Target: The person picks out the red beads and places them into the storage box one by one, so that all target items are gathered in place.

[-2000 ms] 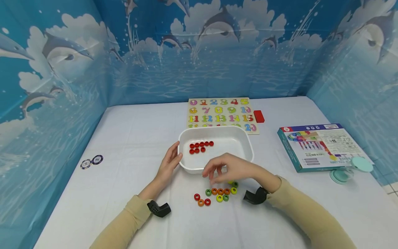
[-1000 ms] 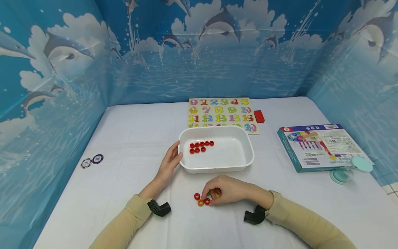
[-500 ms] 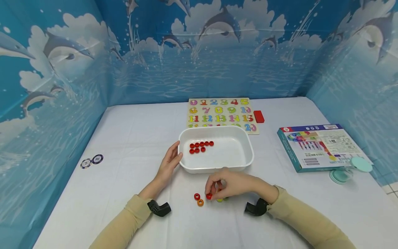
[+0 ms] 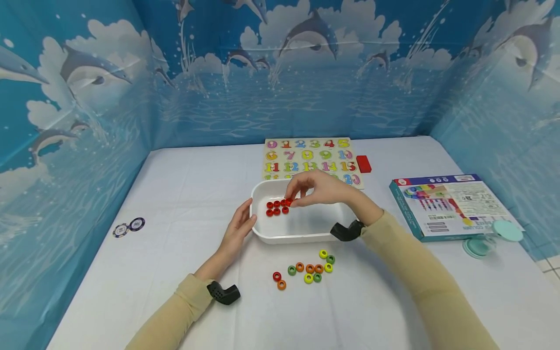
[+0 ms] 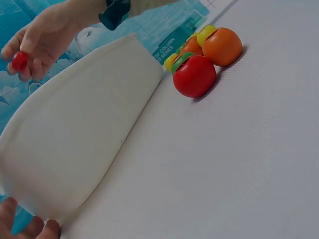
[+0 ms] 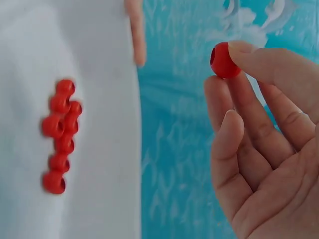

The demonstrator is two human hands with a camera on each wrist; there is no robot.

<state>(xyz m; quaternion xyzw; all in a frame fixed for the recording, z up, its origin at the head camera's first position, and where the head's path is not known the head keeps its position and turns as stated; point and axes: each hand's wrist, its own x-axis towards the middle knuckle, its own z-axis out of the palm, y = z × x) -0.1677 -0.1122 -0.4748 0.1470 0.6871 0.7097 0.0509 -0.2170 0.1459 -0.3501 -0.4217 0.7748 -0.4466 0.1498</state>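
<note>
Between thumb and fingertips my right hand (image 4: pixel 317 188) pinches a red bead (image 6: pixel 225 60), held over the white tray (image 4: pixel 306 238). Inside the tray, at its left, several red beads (image 4: pixel 277 212) lie in two rows; the hand covers part of the upper row in the head view. My left hand (image 4: pixel 234 233) rests against the tray's left end, its fingers extended along the rim. In front of the tray lie loose beads: a red bead (image 4: pixel 277 276), an orange bead (image 4: pixel 282 285), and a cluster of green, orange and yellow beads (image 4: pixel 309 269).
Behind the tray lies a number puzzle board (image 4: pixel 307 155), with a red block (image 4: pixel 363 164) beside it. At the right is a flat box (image 4: pixel 450 204) near a small jar with a mint lid (image 4: pixel 479 247). Two round chips (image 4: pixel 137 224) lie at the far left.
My right hand took a red bead from the group in front of the tray and carried it up and forward over the tray. The left hand stayed at the tray's end.
</note>
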